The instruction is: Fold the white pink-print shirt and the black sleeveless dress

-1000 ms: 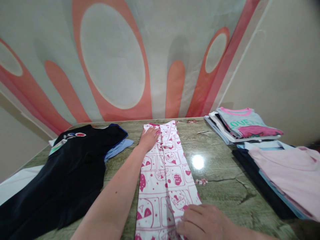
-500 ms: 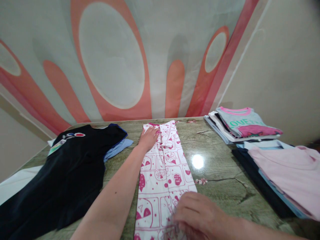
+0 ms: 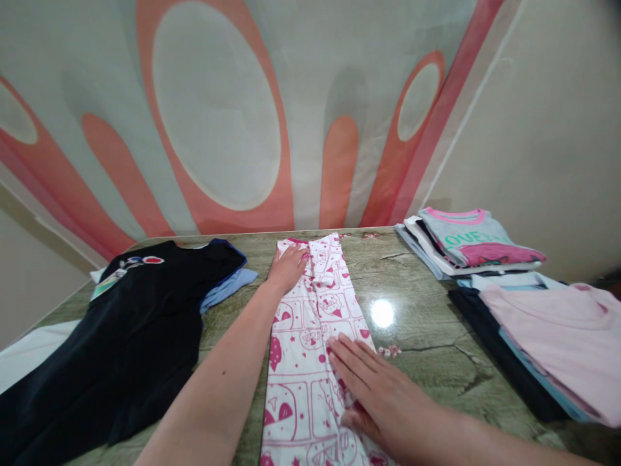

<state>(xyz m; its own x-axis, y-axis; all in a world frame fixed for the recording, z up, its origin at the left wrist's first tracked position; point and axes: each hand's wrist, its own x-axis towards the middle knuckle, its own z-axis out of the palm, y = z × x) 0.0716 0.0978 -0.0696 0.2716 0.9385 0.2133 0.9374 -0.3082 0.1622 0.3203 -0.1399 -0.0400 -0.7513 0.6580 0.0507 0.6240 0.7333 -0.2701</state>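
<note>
A white garment with pink cartoon print (image 3: 301, 336) lies lengthwise on the table, its sides folded inward into a long strip. At its far end, by the pink neckline, my left hand (image 3: 290, 266) rests flat on the cloth. Closer to me, my right hand (image 3: 366, 382) lies on the right part of the strip with fingers stretched out, palm down. Neither hand grips anything. The near end of the garment runs out of the picture at the bottom.
Left of my arm lies a spread black garment (image 3: 145, 336) over a blue cloth (image 3: 228, 290) and a white one (image 3: 39, 346). On the right are two folded stacks, one topped by a grey shirt (image 3: 468, 234), the other by a pink shirt (image 3: 553, 330). A wall (image 3: 310, 129) rises behind the wood-patterned table (image 3: 412, 298).
My right hand has let go of the garment's near right edge, moved up along it, and now lies flat with fingers stretched. My left hand has stayed in place.
</note>
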